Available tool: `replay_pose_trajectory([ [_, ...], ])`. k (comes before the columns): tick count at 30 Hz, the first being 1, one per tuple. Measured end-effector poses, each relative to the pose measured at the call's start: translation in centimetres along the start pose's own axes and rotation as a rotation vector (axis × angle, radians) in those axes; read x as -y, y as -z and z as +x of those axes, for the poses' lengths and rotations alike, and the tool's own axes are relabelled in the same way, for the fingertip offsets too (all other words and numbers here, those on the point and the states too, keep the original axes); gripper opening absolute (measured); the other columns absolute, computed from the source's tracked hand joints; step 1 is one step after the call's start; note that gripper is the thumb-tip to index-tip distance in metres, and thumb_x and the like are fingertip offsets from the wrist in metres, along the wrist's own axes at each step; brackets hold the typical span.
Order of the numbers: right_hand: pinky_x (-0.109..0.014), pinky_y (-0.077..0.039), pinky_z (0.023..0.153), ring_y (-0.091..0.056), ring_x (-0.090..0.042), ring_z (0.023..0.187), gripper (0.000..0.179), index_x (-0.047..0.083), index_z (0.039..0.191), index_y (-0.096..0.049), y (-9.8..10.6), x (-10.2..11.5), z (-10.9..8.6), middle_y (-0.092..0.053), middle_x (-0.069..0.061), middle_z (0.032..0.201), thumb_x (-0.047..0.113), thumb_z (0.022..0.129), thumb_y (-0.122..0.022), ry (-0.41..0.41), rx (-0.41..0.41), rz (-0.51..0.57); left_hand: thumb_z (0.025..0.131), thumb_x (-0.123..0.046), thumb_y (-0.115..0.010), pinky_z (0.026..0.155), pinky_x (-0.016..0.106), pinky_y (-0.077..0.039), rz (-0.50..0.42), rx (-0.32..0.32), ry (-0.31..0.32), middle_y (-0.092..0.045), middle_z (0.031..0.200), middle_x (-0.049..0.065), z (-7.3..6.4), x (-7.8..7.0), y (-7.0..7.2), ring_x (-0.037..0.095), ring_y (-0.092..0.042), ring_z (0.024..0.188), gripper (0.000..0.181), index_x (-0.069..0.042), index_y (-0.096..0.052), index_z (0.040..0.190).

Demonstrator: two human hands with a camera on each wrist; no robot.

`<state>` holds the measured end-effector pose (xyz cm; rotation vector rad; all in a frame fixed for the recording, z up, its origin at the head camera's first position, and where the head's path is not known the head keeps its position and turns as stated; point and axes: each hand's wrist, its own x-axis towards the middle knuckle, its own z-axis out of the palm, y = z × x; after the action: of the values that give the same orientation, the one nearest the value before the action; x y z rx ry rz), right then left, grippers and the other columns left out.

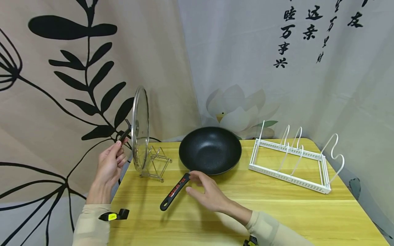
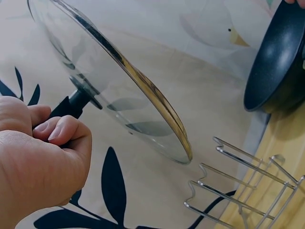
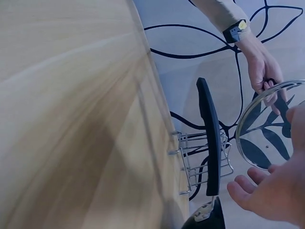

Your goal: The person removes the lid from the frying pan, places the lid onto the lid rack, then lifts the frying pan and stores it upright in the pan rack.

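Observation:
My left hand (image 1: 109,164) grips the black handle (image 1: 124,134) of a round glass lid (image 1: 140,116) with a metal rim. The lid stands on edge, upright in the head view, over the table's left side. A black wok (image 1: 210,150) sits at the table's back middle, its black handle (image 1: 175,191) with red lettering pointing toward the front left. Beside the base of that handle is my right hand (image 1: 209,193), fingers loosely bent. In the right wrist view its fingers (image 3: 243,188) are apart from the wok handle (image 3: 209,138) and hold nothing.
A small metal wire rack (image 2: 252,167) stands at the table's left edge, just under and behind the lid. On the right is a white rack (image 1: 289,178) with tall wire dividers. A printed curtain (image 1: 160,51) hangs behind the wooden table (image 1: 307,218).

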<state>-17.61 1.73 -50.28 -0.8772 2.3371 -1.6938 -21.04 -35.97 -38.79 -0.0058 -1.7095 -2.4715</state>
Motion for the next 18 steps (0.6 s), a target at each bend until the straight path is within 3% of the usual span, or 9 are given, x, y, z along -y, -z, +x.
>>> replay_pose_trajectory([
  [7, -0.052, -0.055, 0.125, -0.063, -0.04, 0.146, 0.059, 0.006, 0.163, -0.05, 0.3, 0.7, 1.1, -0.063, -0.02, 0.158, 0.035, 0.114, -0.065, 0.037, -0.009, -0.017, 0.119, -0.03, -0.059, 0.058, 0.026, -0.019, -0.022, 0.013, -0.002, -0.043, 0.075, -0.011, 0.0, 0.1, 0.3, 0.011, -0.019, 0.064, 0.027, -0.01, -0.076, 0.126],
  [12, -0.045, -0.056, 0.123, -0.063, -0.037, 0.146, 0.059, 0.008, 0.164, -0.051, 0.6, 1.0, 1.9, -0.064, -0.014, 0.157, 0.038, 0.115, -0.065, 0.043, -0.014, -0.044, 0.118, -0.031, -0.06, 0.058, 0.026, -0.02, -0.017, 0.002, 0.005, -0.043, 0.077, -0.011, -0.2, 0.1, 0.4, 0.012, -0.018, 0.066, 0.028, -0.01, -0.075, 0.129],
  [18, -0.049, -0.056, 0.124, -0.063, -0.034, 0.147, 0.059, 0.009, 0.165, -0.05, 0.8, 1.2, 2.8, -0.065, -0.012, 0.157, 0.038, 0.115, -0.064, 0.031, -0.007, -0.057, 0.118, -0.033, -0.062, 0.058, 0.025, -0.021, -0.004, -0.006, 0.016, -0.043, 0.078, -0.011, -0.2, 0.0, 0.6, 0.01, -0.021, 0.064, 0.03, -0.009, -0.072, 0.133],
])
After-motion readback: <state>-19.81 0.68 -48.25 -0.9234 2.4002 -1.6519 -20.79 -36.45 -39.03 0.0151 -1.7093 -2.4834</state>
